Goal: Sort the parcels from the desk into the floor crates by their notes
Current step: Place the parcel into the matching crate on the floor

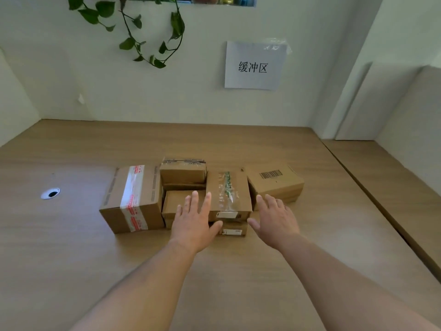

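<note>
Light wooden desk: carries every parcel in one cluster. The floor crates are out of view.
Round white cable hole: at nine o'clock of the cluster, well apart from it.
Large brown cardboard box with red-and-white tape: the nine o'clock end of the cluster, untouched.
Small brown cardboard box with dark tape: at eleven o'clock, stacked on another carton.
Low plain cardboard box: just in front of that stack, partly under the left fingers.
Left hand: fingers straight and spread wide, holding nothing. The thumb reaches toward three o'clock, near the middle parcel's front corner; contact cannot be told.
Brown cardboard parcel with clear, green-printed tape: centre of the cluster, lying on a lower labelled carton. A small white label shows on its front face, too blurred to read.
Right hand: fingers also wide and straight, empty, at the middle parcel's three o'clock side.
Barcoded brown cardboard box: the two o'clock end, just beyond the right fingertips.
White paper sign with three black characters: on the wall at twelve o'clock.
Step in hand: likely the reach for the first pick, both hands bracketing the middle parcel.
Next move: close both palms on its sides, lift it clear of the carton below, read its note, then turn to the matching crate.
</note>
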`<state>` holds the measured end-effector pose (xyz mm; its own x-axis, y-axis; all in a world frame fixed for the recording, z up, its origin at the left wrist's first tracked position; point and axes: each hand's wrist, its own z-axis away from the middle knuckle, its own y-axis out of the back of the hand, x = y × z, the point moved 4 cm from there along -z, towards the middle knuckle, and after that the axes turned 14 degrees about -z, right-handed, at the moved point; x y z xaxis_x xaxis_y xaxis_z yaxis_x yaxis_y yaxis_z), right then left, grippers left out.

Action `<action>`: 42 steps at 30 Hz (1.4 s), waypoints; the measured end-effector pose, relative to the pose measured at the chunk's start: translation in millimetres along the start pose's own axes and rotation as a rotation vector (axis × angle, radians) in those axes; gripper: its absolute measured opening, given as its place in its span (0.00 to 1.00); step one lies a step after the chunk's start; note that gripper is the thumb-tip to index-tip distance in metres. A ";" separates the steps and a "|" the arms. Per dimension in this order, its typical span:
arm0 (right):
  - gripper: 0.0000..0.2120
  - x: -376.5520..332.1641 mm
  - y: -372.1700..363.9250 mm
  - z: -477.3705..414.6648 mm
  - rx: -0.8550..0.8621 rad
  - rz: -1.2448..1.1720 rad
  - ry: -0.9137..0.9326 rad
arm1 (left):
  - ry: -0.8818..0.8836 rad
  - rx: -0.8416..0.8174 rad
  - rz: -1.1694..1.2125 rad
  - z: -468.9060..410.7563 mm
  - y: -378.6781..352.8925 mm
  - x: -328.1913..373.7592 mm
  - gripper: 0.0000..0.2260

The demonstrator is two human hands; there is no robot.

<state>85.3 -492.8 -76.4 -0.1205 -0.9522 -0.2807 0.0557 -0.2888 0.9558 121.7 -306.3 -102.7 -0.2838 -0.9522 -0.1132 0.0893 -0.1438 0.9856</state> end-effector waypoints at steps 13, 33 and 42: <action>0.35 3.8 -43.9 -103.5 -0.153 -0.310 -0.137 | 0.068 -0.078 0.253 -98.1 -24.9 1.3 0.34; 0.21 -2.7 -13.6 26.6 -0.160 -0.761 -0.127 | 0.489 -0.126 0.715 59.7 6.7 15.0 0.35; 0.36 -27.5 -23.7 99.4 -0.331 -0.962 -0.129 | 0.654 -0.106 1.129 163.1 2.1 14.3 0.35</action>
<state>-11.2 -449.8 -82.6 -0.3632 -0.2908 -0.8852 0.1474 -0.9560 0.2536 -37.9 -276.2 -81.8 0.5069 -0.5102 0.6948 0.0541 0.8233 0.5651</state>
